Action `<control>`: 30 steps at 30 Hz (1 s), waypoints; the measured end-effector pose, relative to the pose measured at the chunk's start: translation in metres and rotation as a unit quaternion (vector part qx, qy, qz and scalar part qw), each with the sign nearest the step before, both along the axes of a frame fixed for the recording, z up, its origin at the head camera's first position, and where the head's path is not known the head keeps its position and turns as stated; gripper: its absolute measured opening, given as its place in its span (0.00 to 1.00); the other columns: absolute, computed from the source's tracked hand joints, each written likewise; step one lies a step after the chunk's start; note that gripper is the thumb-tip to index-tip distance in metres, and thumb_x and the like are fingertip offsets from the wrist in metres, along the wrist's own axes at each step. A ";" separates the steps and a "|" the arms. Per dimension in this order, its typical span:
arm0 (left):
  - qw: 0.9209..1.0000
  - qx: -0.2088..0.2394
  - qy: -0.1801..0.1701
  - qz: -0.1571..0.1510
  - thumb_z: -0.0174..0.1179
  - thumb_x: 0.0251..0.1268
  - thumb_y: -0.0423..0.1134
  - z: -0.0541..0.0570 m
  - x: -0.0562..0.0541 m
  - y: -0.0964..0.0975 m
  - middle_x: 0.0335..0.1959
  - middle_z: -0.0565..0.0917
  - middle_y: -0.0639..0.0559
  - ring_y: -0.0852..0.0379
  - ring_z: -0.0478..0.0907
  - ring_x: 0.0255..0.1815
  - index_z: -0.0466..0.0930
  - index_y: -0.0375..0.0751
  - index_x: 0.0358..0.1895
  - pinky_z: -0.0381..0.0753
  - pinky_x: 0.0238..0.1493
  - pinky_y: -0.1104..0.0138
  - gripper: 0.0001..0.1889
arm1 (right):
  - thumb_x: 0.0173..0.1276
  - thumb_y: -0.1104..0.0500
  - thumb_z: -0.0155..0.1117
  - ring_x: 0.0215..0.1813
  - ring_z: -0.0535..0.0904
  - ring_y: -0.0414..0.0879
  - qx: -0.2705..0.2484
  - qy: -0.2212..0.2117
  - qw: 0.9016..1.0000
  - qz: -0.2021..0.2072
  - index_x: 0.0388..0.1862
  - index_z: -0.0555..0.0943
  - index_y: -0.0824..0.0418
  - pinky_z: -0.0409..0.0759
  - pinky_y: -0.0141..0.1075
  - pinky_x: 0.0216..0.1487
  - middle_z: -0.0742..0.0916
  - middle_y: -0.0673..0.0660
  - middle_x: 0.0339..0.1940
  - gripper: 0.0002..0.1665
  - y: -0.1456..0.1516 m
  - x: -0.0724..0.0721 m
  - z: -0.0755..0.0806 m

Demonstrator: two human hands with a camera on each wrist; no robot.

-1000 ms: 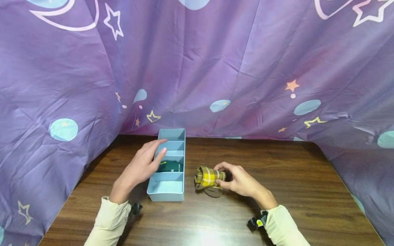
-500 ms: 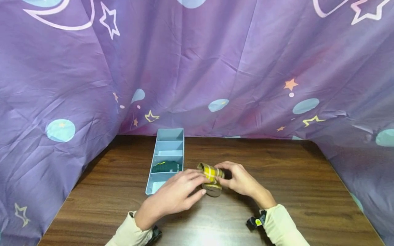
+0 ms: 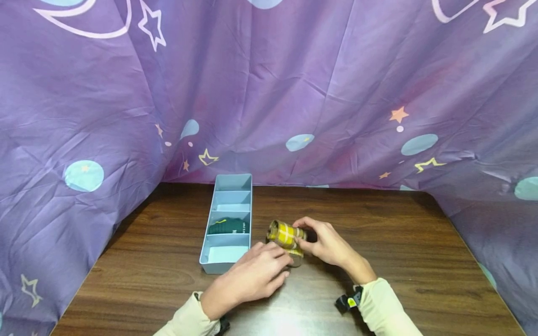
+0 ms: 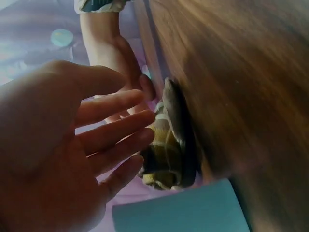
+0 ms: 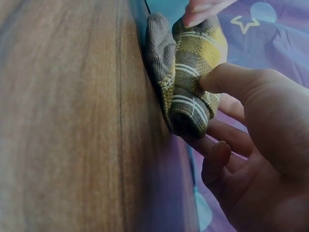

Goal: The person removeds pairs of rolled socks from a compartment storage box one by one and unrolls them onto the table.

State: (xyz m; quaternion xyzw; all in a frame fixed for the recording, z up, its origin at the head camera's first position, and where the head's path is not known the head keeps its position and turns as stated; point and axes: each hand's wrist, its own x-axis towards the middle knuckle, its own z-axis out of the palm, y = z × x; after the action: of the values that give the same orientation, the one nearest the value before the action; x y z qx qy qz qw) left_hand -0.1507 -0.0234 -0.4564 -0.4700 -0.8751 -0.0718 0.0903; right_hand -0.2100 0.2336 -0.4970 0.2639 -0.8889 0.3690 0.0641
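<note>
Right hand [image 3: 329,245] pinching plaid sock [image 3: 284,233] | left hand [image 3: 256,273] touching it, fingers loosely extended | sock lying midway between left and right edges of tabletop [image 3: 357,210] | box [image 3: 216,268] standing near back edge

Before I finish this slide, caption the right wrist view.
Right grip holding a rolled brown-and-yellow plaid knit sock, left grip's fingertips at its far end.

Yellow and brown plaid sock [image 3: 284,234], blue tray [image 3: 222,268], starry purple cloth [image 3: 269,98]
</note>
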 end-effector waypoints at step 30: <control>0.996 -0.056 -0.012 0.071 0.65 0.77 0.53 -0.018 -0.002 0.029 0.65 0.81 0.46 0.47 0.78 0.63 0.86 0.48 0.59 0.83 0.65 0.58 0.18 | 0.67 0.54 0.82 0.56 0.87 0.46 0.046 -0.023 0.998 0.025 0.60 0.86 0.54 0.86 0.49 0.62 0.91 0.51 0.55 0.24 0.000 -0.014 0.014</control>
State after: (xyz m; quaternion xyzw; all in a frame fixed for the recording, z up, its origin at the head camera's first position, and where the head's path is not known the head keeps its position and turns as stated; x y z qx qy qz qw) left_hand -0.1531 0.0057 -0.4740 -0.4098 -0.9101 -0.0214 0.0581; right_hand -0.2240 0.2338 -0.4833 0.2798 -0.8995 0.3349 0.0221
